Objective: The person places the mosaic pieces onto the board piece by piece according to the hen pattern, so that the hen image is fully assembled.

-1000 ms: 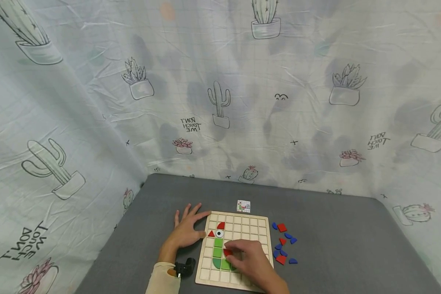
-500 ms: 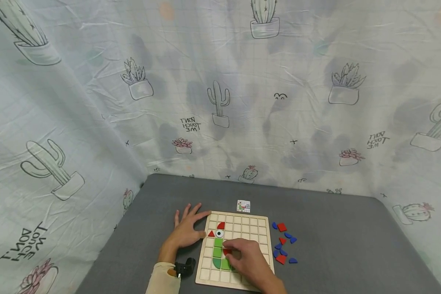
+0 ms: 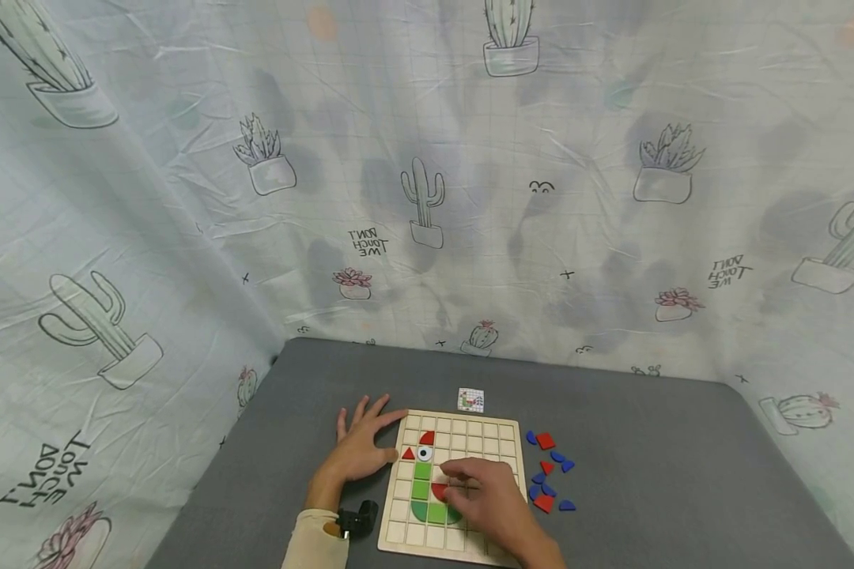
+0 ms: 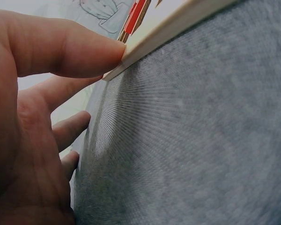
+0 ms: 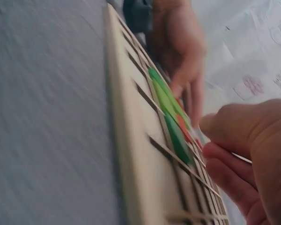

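Since the earlier frame, the right hand (image 3: 487, 494) has drawn slightly back from the round-edged red tile (image 3: 438, 491), uncovering more of it. Thumb and fingers now curve loosely, a gap between them and nothing visibly held. The tile lies in a board cell at the right thumb's tip, partly covered by it, just beside the lower of two stacked green square tiles (image 3: 421, 490). It looks thin, stiff, light and perhaps slick, so pinching its opposite edges should suit it best.

The left hand (image 3: 358, 450) is spread, thumb and index fingertip touching the left edge of the wooden grid board (image 3: 478, 444); this rigid piece seems steadiest held by its rim. Near the left thumb sit a red triangle tile (image 3: 408, 454) and an eye tile (image 3: 425, 453). Beyond both hands lies a small pattern card (image 3: 470, 400); right of the right hand, loose blue tiles (image 3: 567, 506) and red tiles (image 3: 545, 441) are scattered.
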Available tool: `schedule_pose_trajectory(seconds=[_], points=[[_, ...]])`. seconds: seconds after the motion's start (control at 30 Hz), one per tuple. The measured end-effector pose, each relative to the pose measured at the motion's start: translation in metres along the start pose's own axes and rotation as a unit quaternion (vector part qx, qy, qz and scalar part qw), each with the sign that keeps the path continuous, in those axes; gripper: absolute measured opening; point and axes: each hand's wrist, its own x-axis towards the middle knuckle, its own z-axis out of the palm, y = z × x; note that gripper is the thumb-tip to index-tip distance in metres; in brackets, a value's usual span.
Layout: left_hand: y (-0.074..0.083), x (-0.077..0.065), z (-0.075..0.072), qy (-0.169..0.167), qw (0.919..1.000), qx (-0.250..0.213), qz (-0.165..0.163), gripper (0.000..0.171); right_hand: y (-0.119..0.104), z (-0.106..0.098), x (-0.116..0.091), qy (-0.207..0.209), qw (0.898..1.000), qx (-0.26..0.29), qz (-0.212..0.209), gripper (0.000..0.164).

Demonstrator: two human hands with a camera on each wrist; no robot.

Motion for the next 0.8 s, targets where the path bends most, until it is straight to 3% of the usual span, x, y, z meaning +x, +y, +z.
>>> schedule_pose_trajectory(seconds=[0.2, 0.5, 0.8], points=[[0.001, 0.0, -0.001, 0.0, 1.0, -0.009, 0.0, 0.07, 0.018, -0.03, -0.001, 0.037, 0.999, -0.025, 0.011, 0.031], [0.0, -0.001, 0.0, -0.003, 1.0, -0.008, -0.002, 0.07, 0.057, -0.083, -0.008, 0.107, 0.99, -0.054, 0.069, 0.037], [0.0, 0.001, -0.001, -0.008, 0.9999, -0.01, -0.006, 0.071, 0.086, -0.112, -0.009, 0.095, 0.985, -0.076, 0.12, 0.041]])
